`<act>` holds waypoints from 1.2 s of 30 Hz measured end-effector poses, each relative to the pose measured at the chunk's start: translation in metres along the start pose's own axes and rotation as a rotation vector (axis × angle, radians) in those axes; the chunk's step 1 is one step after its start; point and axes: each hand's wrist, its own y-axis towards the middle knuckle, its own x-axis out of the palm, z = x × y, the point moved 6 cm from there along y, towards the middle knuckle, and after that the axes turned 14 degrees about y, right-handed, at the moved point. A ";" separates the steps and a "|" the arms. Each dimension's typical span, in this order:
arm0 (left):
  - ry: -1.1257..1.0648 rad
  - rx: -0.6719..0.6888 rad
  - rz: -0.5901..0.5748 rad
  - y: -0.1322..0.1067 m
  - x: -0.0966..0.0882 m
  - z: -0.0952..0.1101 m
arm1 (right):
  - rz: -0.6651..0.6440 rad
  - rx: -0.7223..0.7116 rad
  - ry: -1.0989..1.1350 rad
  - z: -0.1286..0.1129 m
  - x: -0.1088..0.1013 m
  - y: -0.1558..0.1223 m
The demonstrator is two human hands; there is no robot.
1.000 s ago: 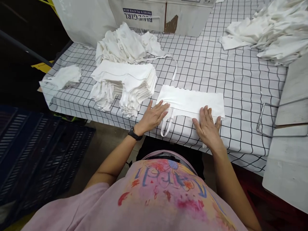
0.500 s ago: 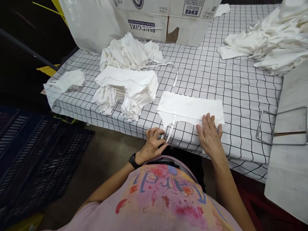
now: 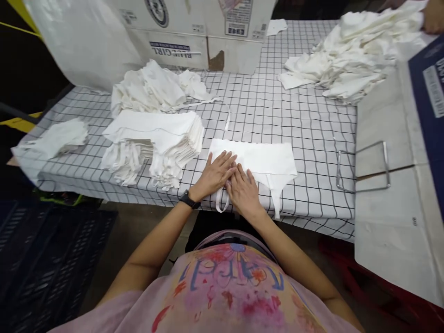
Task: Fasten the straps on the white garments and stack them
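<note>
A white folded garment [image 3: 267, 159] with thin straps lies flat on the checked tablecloth [image 3: 305, 125] near the front edge. My left hand [image 3: 215, 173] rests flat on its left end, fingers stretched out, a black watch on the wrist. My right hand [image 3: 243, 192] lies flat right beside it, fingers extended over the garment's near edge. One strap loop [image 3: 222, 203] hangs off the table below my hands. Another strap [image 3: 276, 199] trails down at the right.
A neat stack of folded white garments [image 3: 156, 138] sits left of my hands, a loose heap [image 3: 152, 88] behind it. Cardboard boxes [image 3: 194, 32] stand at the back. Another white pile [image 3: 354, 51] lies far right. A metal clip board [image 3: 367, 162] sits on the right.
My right hand slid left across the garment to meet my left hand, which came back up onto the cloth from the table edge. The view shifted to the right.
</note>
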 end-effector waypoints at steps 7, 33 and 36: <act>0.075 0.109 -0.053 -0.019 0.002 0.007 | 0.020 0.131 0.025 0.049 -0.054 -0.034; 0.096 -0.376 0.252 0.007 -0.021 -0.035 | 0.535 0.468 0.110 0.153 -0.150 0.002; 0.066 -0.453 0.189 0.030 -0.019 -0.045 | 0.445 0.513 0.044 0.175 -0.149 0.027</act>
